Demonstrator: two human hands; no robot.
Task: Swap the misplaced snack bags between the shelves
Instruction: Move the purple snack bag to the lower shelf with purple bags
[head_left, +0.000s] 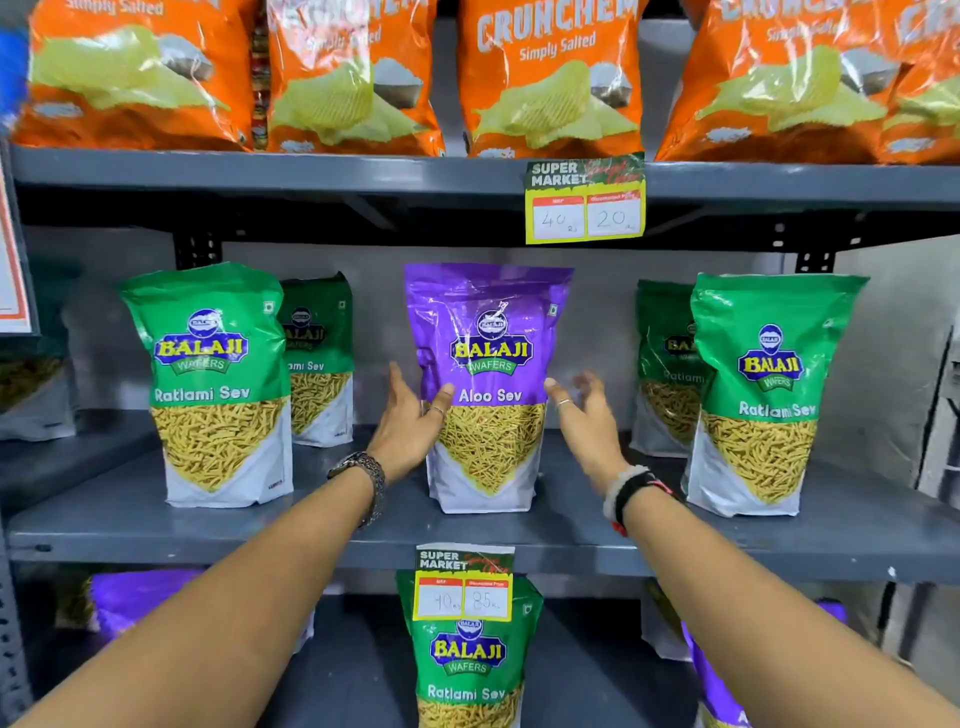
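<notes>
A purple Aloo Sev bag (485, 384) stands upright on the middle shelf (130, 514), alone among green Ratlami Sev bags: one at the front left (215, 384), one at the front right (769, 395) and others set back behind them. That colour mismatch marks it as the misplaced one. On the lower shelf the reverse holds: a green Ratlami Sev bag (467, 654) stands in the middle, partly behind a yellow price tag (464, 582), with purple bags (135, 597) to either side, so it looks like the partner for the swap.

Both hands reach in from below and flank the purple bag at about its mid-height. The left hand (410, 426) has its thumb lying on the front of the bag near the left edge, fingers spread open toward the bag's side. The right hand (587, 415) is open too, thumb tip at or just beside the right edge; its fingers are blurred, and I cannot tell whether they touch. Neither grip is closed on the bag, which rests with its base on the shelf.

Taking it from both sides suits a tall, soft pouch: it keeps it upright and avoids crushing the contents. The neighbours stand well apart, so lifting it out should not disturb them. Orange chip bags (550, 78) fill the top shelf and play no part
</notes>
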